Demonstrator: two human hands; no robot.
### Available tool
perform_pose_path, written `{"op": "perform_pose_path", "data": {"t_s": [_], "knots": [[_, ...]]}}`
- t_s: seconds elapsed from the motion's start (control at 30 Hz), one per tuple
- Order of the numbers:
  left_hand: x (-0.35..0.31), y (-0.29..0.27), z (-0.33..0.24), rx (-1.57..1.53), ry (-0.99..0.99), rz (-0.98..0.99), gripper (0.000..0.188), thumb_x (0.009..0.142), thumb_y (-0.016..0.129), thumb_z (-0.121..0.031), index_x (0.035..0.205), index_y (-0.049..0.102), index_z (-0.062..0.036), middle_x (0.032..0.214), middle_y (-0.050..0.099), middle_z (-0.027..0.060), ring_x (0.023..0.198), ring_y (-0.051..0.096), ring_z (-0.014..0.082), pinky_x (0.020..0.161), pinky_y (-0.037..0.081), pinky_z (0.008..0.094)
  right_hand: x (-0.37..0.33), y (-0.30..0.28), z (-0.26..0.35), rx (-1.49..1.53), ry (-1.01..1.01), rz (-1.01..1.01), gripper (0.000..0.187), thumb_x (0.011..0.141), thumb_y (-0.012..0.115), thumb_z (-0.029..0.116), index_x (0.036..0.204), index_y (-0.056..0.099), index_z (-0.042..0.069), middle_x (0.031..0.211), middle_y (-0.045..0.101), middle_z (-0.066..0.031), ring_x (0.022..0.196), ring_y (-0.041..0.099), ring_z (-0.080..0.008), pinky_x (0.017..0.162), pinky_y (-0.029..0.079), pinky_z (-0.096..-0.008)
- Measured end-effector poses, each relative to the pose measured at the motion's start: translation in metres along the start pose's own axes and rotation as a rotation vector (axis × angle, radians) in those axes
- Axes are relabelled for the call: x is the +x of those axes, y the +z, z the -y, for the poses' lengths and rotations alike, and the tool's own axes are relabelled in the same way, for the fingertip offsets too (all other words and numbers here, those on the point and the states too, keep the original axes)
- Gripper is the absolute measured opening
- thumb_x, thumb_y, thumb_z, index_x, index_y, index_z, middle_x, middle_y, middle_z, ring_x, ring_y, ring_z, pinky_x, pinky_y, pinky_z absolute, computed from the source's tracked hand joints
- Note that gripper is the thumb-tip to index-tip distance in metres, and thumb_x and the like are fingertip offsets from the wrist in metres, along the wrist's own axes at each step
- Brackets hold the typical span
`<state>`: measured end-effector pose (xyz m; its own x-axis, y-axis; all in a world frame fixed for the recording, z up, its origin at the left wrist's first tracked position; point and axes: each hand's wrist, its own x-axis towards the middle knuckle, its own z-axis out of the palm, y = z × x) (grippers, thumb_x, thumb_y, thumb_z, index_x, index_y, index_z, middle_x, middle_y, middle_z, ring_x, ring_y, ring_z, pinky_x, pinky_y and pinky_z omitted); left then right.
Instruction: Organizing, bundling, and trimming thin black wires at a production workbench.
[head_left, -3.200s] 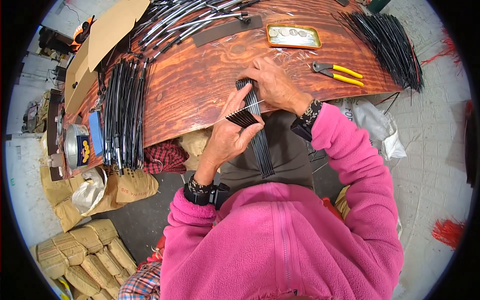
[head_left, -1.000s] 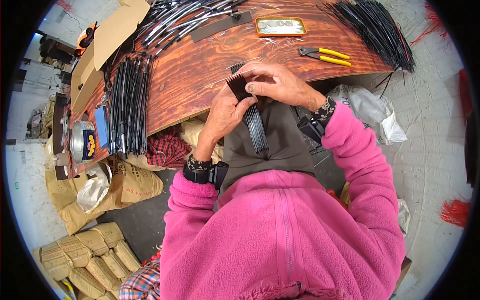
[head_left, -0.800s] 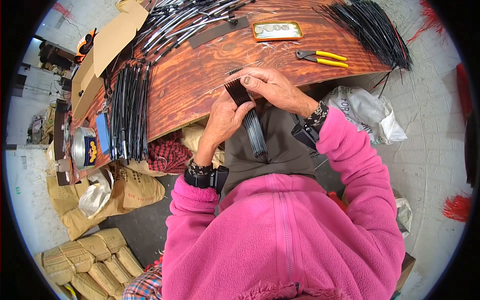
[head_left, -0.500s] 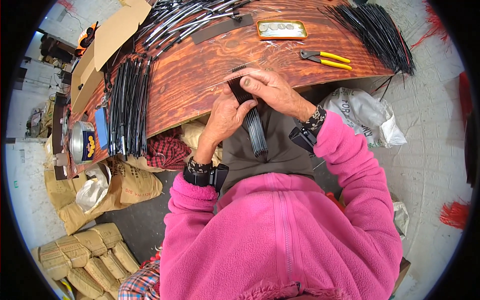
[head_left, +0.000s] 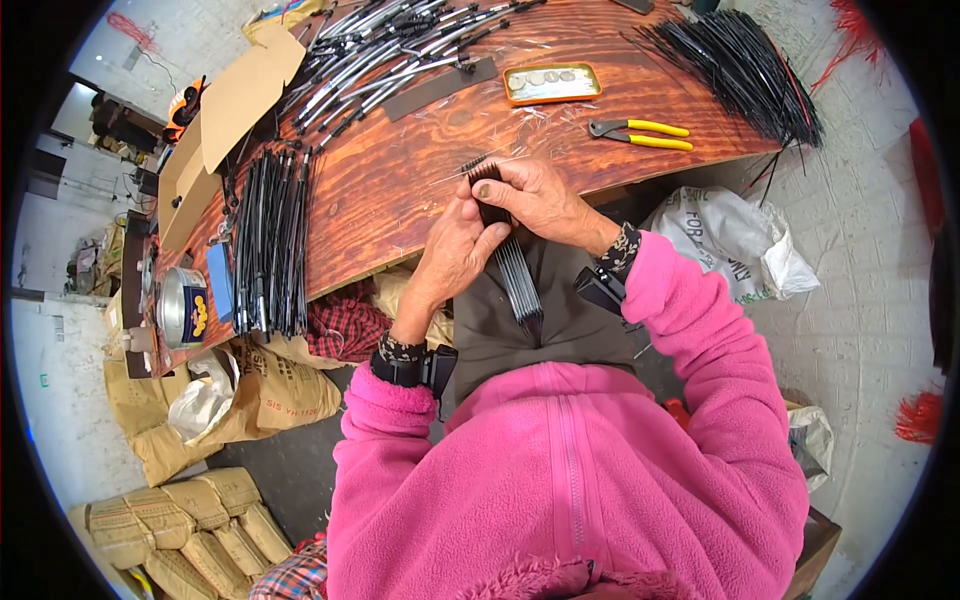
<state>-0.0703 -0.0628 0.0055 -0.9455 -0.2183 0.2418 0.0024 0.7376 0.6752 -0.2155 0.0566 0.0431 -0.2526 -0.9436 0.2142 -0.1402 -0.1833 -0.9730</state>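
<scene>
Above my lap, at the table's near edge, both hands grip one bundle of thin black rods (head_left: 517, 285). The rods lie side by side, look grey along the lower length and come together in a dark point. My left hand (head_left: 460, 250) holds the bundle from the left, its thumb across the rods. My right hand (head_left: 540, 198) is closed round the upper part, thumb pressed on the front. Short dark rod ends stick out above the fingers. Some fingers are hidden behind the bundle.
On the wooden table (head_left: 390, 190) lie yellow-handled cutting pliers (head_left: 640, 134), a shallow tin of round discs (head_left: 551, 83), black rods (head_left: 270, 240) at left, silver-and-black rods (head_left: 385, 50) and thin black strands (head_left: 735, 75). A cardboard box (head_left: 185, 205) and round can (head_left: 184, 308) stand at left.
The right hand's fingers and thumb have drawn in closer round the top of the bundle. The left hand keeps its grip. The whole view has shifted slightly.
</scene>
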Motion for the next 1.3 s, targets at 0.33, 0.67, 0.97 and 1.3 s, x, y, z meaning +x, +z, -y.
{"op": "perform_pose_path", "data": {"t_s": [0.33, 0.67, 0.97, 1.3], "knots": [[0.012, -0.035, 0.012, 0.071, 0.067, 0.448, 0.028, 0.092, 0.051, -0.017, 0.108, 0.062, 0.004, 0.133, 0.047, 0.0261, 0.132, 0.035, 0.0446, 0.106, 0.035, 0.0483, 0.009, -0.004, -0.008, -0.028, -0.032, -0.015, 0.023, 0.1, 0.054, 0.021, 0.109, 0.066, 0.003, 0.089, 0.064, 0.003, 0.082, 0.057, -0.0045, 0.07, 0.049, -0.0218], [0.004, -0.01, 0.018, 0.082, 0.144, 0.12, 0.03, 0.077, 0.057, -0.002, 0.106, 0.062, 0.0018, 0.121, 0.051, 0.0215, 0.118, 0.045, 0.0401, 0.098, 0.042, 0.0452, 0.001, 0.002, -0.028, 0.241, 0.004, 0.033, 0.025, 0.101, 0.053, 0.017, 0.116, 0.062, 0.0, 0.097, 0.066, 0.0002, 0.091, 0.06, -0.007, 0.083, 0.049, -0.0249], [0.0, -0.01, 0.013, -0.052, 0.192, 0.04, 0.045, 0.067, 0.06, 0.007, 0.112, 0.06, 0.0022, 0.138, 0.047, 0.0185, 0.134, 0.039, 0.0386, 0.105, 0.041, 0.042, -0.005, 0.009, -0.034, 0.146, -0.025, 0.019, 0.024, 0.1, 0.053, 0.015, 0.117, 0.061, -0.001, 0.103, 0.067, -0.0011, 0.094, 0.06, -0.0094, 0.085, 0.049, -0.0267], [0.011, 0.014, 0.037, 0.148, 0.283, -0.166, 0.036, 0.067, 0.061, 0.007, 0.103, 0.063, 0.0005, 0.126, 0.058, 0.0185, 0.127, 0.049, 0.0363, 0.096, 0.049, 0.0423, -0.01, 0.001, -0.015, 0.039, -0.005, -0.128, 0.022, 0.099, 0.054, 0.015, 0.113, 0.062, -0.001, 0.098, 0.067, -0.0035, 0.091, 0.063, -0.0124, 0.083, 0.05, -0.0278]]}}
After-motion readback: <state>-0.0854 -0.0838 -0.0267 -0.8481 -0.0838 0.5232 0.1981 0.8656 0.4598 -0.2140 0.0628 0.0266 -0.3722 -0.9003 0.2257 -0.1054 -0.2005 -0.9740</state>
